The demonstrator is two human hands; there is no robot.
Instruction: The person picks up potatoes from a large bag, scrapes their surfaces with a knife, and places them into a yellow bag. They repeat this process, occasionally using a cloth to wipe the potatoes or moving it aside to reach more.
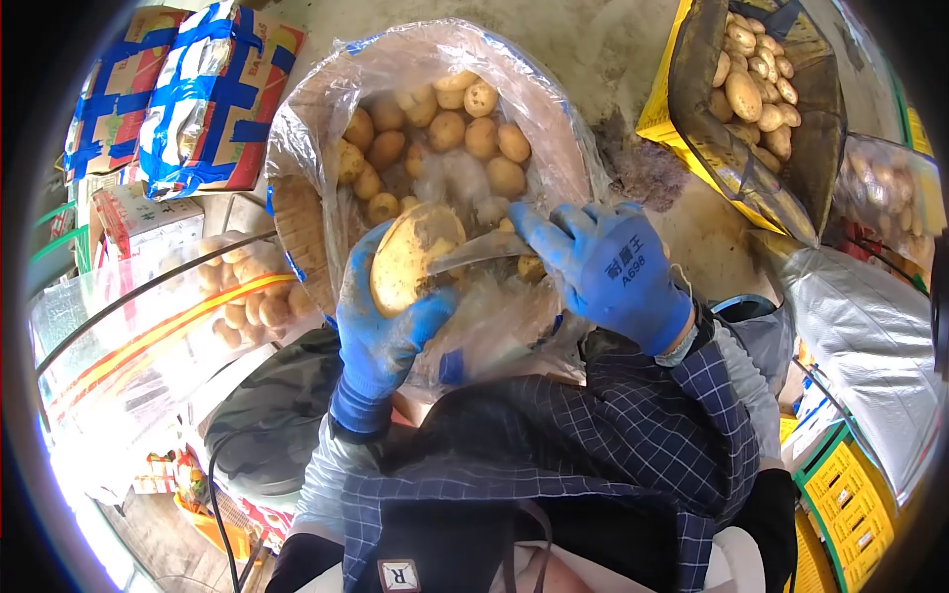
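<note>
Step in hand, my read: blade work on one potato. The left hand was closed round a large potato, thumb on the near side and fingers round the outer side. Potato sat over the near-left part of a plastic-lined container, raised above the loose potatoes inside. The right hand was closed on a knife, handle hidden in the grip, blade pointing left with its end at the potato's right side. Couldn't tell if the edge had bitten in or just rested there. Couldn't tell either if the skin was whole; brown specks showed on the upper face.

Any further stroke called for a firm left grip, a shallow blade angle and the left thumb clear of the edge.

Both hands wore blue gloves. Back of the right one read 耐磨王 with A698 under it. Apron patch low in view had a letter R. Red print on the taped boxes at upper left was partly covered by blue tape; no full word. Yellow crates at lower right had dark print, too small to read.

Around it: yellow bag of potatoes at upper right, clear bag of potatoes on the left with a red and yellow stripe.
</note>
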